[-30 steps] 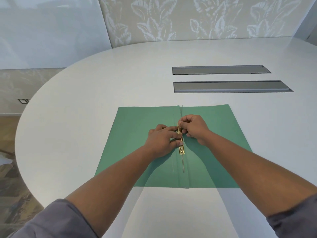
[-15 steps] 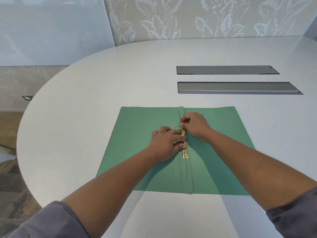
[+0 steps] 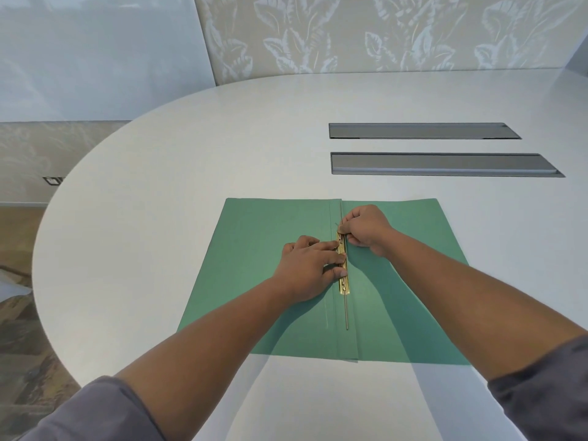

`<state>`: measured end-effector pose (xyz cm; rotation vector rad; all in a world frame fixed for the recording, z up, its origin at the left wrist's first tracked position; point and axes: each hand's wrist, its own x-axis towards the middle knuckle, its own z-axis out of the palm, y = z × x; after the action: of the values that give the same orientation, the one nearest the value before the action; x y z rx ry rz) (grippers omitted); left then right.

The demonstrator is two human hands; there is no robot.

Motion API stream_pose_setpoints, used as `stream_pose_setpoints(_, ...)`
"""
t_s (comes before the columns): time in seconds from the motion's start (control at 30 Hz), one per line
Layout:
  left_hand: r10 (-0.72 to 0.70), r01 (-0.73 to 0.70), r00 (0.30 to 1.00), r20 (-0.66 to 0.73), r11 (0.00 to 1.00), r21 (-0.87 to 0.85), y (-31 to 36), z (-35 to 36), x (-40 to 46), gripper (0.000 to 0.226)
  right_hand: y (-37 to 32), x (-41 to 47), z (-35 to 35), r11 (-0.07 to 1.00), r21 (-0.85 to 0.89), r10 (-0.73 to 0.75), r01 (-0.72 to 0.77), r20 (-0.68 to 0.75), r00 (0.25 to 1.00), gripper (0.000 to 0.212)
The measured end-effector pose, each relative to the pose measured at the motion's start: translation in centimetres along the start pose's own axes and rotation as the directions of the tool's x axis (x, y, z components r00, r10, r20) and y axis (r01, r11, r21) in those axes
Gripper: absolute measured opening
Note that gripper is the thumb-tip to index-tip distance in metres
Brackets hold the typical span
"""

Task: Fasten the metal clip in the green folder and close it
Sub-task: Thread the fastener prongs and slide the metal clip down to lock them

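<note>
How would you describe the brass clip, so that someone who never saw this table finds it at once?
On the white oval table lies an open green folder, in front of two grey recessed panels. Along its centre fold runs the brass clip, between the left hand and right hand. It is the only shiny gold strip, wider than the thin grey prong extending from it.

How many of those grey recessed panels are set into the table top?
2. The far panel lies beyond the green folder; the near panel lies between them, parallel.

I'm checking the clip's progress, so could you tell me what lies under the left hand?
The left hand presses the brass clip onto the open green folder; the clip's middle is covered by fingertips.
</note>
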<state>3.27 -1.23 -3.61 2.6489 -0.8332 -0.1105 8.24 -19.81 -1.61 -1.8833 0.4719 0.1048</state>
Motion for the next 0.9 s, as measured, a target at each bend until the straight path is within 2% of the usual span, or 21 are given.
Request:
stream_pose_setpoints(0.13, -0.005, 0.005, 1.0, 0.0, 1.0, 0.007, 0.0, 0.0, 0.0, 0.044, 0.1, -0.1, 0.0, 1.0, -0.008, 0.0, 0.0, -0.013, 1.0, 0.013)
stream_pose_setpoints(0.37, -0.005, 0.004, 1.0, -0.003, 1.0, -0.013, -0.2, 0.1, 0.0, 0.043, 0.1, -0.3, 0.0, 0.998, -0.044, -0.035, 0.034, -0.029, 0.999, 0.03)
stream_pose_setpoints(0.5, 0.0, 0.0, 1.0, -0.001, 1.0, -0.011, -0.2, 0.1, 0.1, 0.044, 1.0, -0.5, 0.1, 0.989, -0.087, -0.12, 0.116, -0.041, 0.992, 0.029)
stream_pose_setpoints(0.67, -0.009, 0.01, 1.0, 0.014, 1.0, -0.016, -0.1, 0.0, 0.1, 0.044, 1.8, -1.4, 0.6, 0.922, -0.294, -0.292, 0.253, -0.095, 0.952, 0.023)
stream_pose_setpoints(0.9, -0.003, 0.003, 1.0, 0.031, 1.0, 0.005, 0.1, -0.3, 0.0, 0.043, 2.4, -3.4, 0.3, 0.885, -0.343, -0.35, 0.315, -0.046, 0.935, 0.022)
